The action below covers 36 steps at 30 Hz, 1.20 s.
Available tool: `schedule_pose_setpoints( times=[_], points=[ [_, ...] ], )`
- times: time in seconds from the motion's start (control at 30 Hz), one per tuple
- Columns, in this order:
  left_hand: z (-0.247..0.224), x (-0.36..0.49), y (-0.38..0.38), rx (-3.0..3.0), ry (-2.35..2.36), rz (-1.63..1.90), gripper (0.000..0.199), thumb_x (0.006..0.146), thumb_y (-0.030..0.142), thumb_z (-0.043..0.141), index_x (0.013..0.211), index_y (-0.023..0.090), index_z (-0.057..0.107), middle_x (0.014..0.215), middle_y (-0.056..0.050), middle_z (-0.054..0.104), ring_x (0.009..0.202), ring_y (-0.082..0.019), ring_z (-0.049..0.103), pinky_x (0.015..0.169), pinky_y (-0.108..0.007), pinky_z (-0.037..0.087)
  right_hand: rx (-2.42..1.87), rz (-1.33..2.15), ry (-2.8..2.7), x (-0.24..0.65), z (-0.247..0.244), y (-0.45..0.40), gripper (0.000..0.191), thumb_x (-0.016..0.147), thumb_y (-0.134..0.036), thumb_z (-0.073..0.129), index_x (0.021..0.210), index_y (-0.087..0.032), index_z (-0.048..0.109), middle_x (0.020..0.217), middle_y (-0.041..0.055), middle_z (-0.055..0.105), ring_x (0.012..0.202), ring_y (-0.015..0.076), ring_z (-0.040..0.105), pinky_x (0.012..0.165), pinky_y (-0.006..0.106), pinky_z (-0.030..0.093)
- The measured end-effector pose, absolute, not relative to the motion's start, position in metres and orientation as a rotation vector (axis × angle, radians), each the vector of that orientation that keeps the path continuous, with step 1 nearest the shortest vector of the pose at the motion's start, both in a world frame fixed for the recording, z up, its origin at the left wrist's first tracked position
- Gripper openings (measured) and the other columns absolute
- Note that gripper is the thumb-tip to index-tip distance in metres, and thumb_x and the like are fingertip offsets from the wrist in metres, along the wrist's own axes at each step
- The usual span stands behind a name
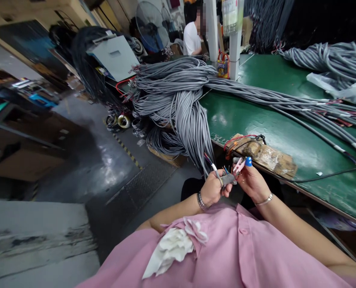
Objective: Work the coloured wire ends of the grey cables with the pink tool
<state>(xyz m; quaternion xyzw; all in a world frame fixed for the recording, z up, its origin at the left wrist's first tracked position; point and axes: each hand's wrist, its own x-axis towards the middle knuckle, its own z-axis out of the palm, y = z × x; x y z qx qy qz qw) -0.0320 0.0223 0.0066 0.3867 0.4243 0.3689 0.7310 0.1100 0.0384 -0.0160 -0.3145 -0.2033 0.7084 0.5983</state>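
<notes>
My left hand (212, 190) is closed around the end of a grey cable (215, 170), whose thin coloured wires (227, 171) fan out with bare copper tips. Grey wrapping covers one or more of its fingers. Close beside it on the right, my right hand (254, 183) pinches a small pink clip-like tool (239, 165) near the wire ends. A blue cap (248, 161) covers the right thumb. Whether the tool touches the wires I cannot tell. Both hands are over my lap, in front of the green table edge.
A thick bundle of grey cables (178, 92) drapes over the near end of the green table (226, 116). A worn wooden block (265, 154) with a black lead sits by the edge. More cable ends (331, 110) lie at right. Behind, a person (192, 38) sits near a fan (152, 26).
</notes>
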Motion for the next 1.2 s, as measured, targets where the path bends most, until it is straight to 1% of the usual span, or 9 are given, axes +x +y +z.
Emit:
schedule_pose_setpoints(
  times=[0.1, 0.23, 0.3, 0.43, 0.53, 0.7, 0.8, 0.97, 1.2],
  points=[
    [0.005, -0.034, 0.021, 0.86, 0.935, 0.814, 0.036, 0.068, 0.046, 0.071, 0.069, 0.013, 0.055, 0.046, 0.002, 0.055, 0.029, -0.007, 0.044, 0.03, -0.019, 0.028, -0.702, 1.702, -0.453, 0.11, -0.017, 0.036, 0.037, 0.075, -0.058, 0.066, 0.081, -0.022, 0.069, 0.076, 0.0019, 0.068, 0.061, 0.0136, 0.057, 0.057, 0.026, 0.048],
    [0.006, -0.037, 0.016, 0.854, 0.909, 0.827, 0.035, 0.069, 0.044, 0.071, 0.067, 0.013, 0.055, 0.046, 0.002, 0.056, 0.029, -0.007, 0.044, 0.03, -0.018, 0.029, -0.635, 1.821, -0.464, 0.116, -0.019, 0.034, 0.052, 0.08, -0.069, 0.049, 0.084, -0.021, 0.069, 0.077, 0.0034, 0.068, 0.063, 0.0148, 0.059, 0.058, 0.028, 0.048],
    [0.008, -0.039, 0.012, 0.851, 0.896, 0.826, 0.033, 0.071, 0.043, 0.07, 0.068, 0.013, 0.056, 0.046, 0.002, 0.057, 0.029, -0.007, 0.044, 0.03, -0.018, 0.029, -0.629, 1.851, -0.472, 0.12, -0.018, 0.033, 0.055, 0.08, -0.07, 0.047, 0.088, -0.02, 0.07, 0.081, 0.0046, 0.068, 0.065, 0.0146, 0.059, 0.061, 0.028, 0.049],
    [0.011, -0.042, 0.004, 0.86, 0.89, 0.878, 0.033, 0.072, 0.043, 0.069, 0.069, 0.013, 0.057, 0.046, 0.001, 0.057, 0.03, -0.007, 0.045, 0.03, -0.018, 0.03, -0.654, 1.835, -0.51, 0.124, -0.013, 0.032, 0.038, 0.082, -0.058, 0.058, 0.088, -0.021, 0.069, 0.086, 0.0039, 0.068, 0.068, 0.0137, 0.058, 0.06, 0.025, 0.048],
    [0.012, -0.041, 0.002, 0.858, 0.894, 0.968, 0.032, 0.074, 0.041, 0.069, 0.067, 0.013, 0.056, 0.046, 0.001, 0.057, 0.03, -0.007, 0.045, 0.031, -0.018, 0.03, -0.69, 1.763, -0.538, 0.121, -0.011, 0.029, 0.028, 0.083, -0.048, 0.062, 0.086, -0.021, 0.068, 0.081, 0.0024, 0.067, 0.067, 0.0129, 0.056, 0.058, 0.024, 0.046],
    [0.011, -0.034, 0.004, 0.856, 0.929, 1.033, 0.029, 0.076, 0.038, 0.067, 0.066, 0.013, 0.054, 0.048, 0.001, 0.058, 0.032, -0.007, 0.047, 0.032, -0.017, 0.027, -0.71, 1.736, -0.516, 0.117, -0.01, 0.027, 0.034, 0.079, -0.054, 0.064, 0.084, -0.02, 0.068, 0.074, 0.001, 0.064, 0.061, 0.0116, 0.054, 0.056, 0.023, 0.048],
    [0.009, -0.031, 0.005, 0.849, 0.939, 1.033, 0.03, 0.076, 0.039, 0.066, 0.068, 0.014, 0.054, 0.049, 0.001, 0.058, 0.033, -0.007, 0.048, 0.032, -0.017, 0.026, -0.736, 1.761, -0.467, 0.118, -0.007, 0.027, 0.029, 0.078, -0.049, 0.068, 0.08, -0.02, 0.068, 0.071, -0.0001, 0.063, 0.062, 0.0113, 0.055, 0.056, 0.022, 0.049],
    [0.007, -0.028, 0.007, 0.82, 0.948, 1.009, 0.03, 0.076, 0.041, 0.065, 0.069, 0.014, 0.054, 0.048, 0.002, 0.057, 0.033, -0.007, 0.048, 0.032, -0.017, 0.025, -0.68, 1.833, -0.392, 0.122, -0.004, 0.028, 0.024, 0.077, -0.044, 0.071, 0.083, -0.021, 0.071, 0.08, 0.0014, 0.068, 0.07, 0.0126, 0.058, 0.065, 0.024, 0.051],
    [0.003, -0.026, 0.009, 0.791, 0.951, 0.992, 0.029, 0.076, 0.04, 0.066, 0.07, 0.014, 0.054, 0.048, 0.001, 0.058, 0.033, -0.008, 0.048, 0.032, -0.017, 0.025, -0.64, 1.845, -0.379, 0.12, -0.006, 0.03, 0.027, 0.076, -0.045, 0.072, 0.085, -0.02, 0.073, 0.075, 0.0012, 0.069, 0.068, 0.0127, 0.057, 0.065, 0.024, 0.049]
  ],
)
